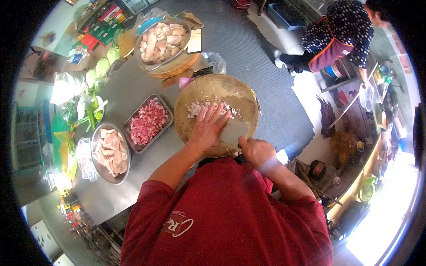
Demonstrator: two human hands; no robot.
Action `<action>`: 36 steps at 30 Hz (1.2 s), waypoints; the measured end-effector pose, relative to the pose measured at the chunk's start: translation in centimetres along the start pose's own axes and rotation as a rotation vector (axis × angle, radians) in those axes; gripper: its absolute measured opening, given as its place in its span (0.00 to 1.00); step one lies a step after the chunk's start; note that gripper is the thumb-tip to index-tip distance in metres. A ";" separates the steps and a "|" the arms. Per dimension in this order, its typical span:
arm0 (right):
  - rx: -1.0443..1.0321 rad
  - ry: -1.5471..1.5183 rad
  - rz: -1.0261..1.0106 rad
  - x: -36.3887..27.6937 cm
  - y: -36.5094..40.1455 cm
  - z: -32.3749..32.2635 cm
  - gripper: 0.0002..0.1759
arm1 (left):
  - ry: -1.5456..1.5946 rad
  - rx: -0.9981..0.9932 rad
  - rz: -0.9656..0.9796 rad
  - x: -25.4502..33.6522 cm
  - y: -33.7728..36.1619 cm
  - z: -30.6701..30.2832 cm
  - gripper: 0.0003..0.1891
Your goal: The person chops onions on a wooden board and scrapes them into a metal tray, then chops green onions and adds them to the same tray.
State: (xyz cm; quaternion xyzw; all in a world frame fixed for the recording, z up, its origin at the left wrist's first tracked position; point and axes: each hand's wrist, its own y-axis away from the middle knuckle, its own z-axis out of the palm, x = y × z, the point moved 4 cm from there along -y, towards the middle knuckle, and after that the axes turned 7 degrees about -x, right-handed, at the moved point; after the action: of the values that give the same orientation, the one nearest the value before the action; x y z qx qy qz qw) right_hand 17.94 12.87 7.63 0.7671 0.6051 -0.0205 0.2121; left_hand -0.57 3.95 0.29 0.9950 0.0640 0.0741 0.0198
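**Chopped meat on a round block, both hands at work**

The chopped meat (pixel 195 107) lies in a small pale heap near the middle of a round wooden block (pixel 242 91), which stands on a steel table (pixel 133 84). The left hand (pixel 206 131) lies flat on the block with its fingers spread apart, and the fingertips reach the heap. Just beside it is the wide blade of a cleaver (pixel 234 131). The right hand (pixel 256 151) is closed tightly around the cleaver's handle.

To the left of the block, close to it, a square tray (pixel 170 116) holds red meat cubes (pixel 148 122). Further left, a round metal bowl (pixel 128 165) holds pale meat slices (pixel 111 150). Behind the block, a bigger bowl (pixel 189 33) with large pale pieces stands on a second wooden block (pixel 175 68). Cabbages (pixel 103 66) and other greens lie along the far left side of the table.

Well apart, on the floor side, another person (pixel 341 31) in a dotted top and an apron bends over a counter.

The cleaver's handle is hidden inside the fist. The red shirt (pixel 226 213) and both arms cover the near edge of the block. I cannot tell if the left palm touches the blade. The lower right corner is washed out by bright light.
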 end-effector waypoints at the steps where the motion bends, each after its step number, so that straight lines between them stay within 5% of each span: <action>1: 0.028 -0.022 -0.015 0.2 0.5 -0.1 0.12 | -0.004 -0.007 -0.032 -0.4 0.2 0.0 0.40; 7: 0.012 -0.036 0.005 2.0 3.0 -1.2 0.14 | 0.066 -0.048 -0.067 -2.1 0.9 0.2 0.43; 11: 0.043 -0.393 0.064 4.1 3.8 -0.7 0.22 | 0.176 -0.045 -0.123 -3.4 2.0 1.3 0.52; 14: 0.159 -0.756 0.228 6.0 2.8 1.3 0.26 | 0.235 0.020 -0.171 -4.7 2.8 2.4 0.53; 18: 0.384 -0.618 0.328 9.1 -1.9 6.0 0.29 | 0.382 0.198 -0.247 -6.0 3.1 3.9 0.54; 22: 0.196 -0.706 0.443 6.4 -3.6 7.1 0.30 | 0.382 0.205 -0.343 -6.9 4.7 4.3 0.54; 25: 0.292 -0.614 0.218 2.9 -3.9 10.2 0.31 | 0.387 0.207 -0.364 -6.5 6.1 4.8 0.54; 29: 0.318 -0.655 0.159 1.2 -4.2 10.0 0.29 | 0.414 0.226 -0.397 -6.2 7.7 5.3 0.54; 36: 0.335 -0.602 0.147 6.5 -11.4 3.8 0.26 | 0.443 0.225 -0.460 -4.9 9.6 5.5 0.53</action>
State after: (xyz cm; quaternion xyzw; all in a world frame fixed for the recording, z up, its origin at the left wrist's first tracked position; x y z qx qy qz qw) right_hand 9.84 19.57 -1.18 0.7924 0.4468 -0.3293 0.2531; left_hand -3.32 -6.32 -5.42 0.9102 0.2973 0.2746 -0.0881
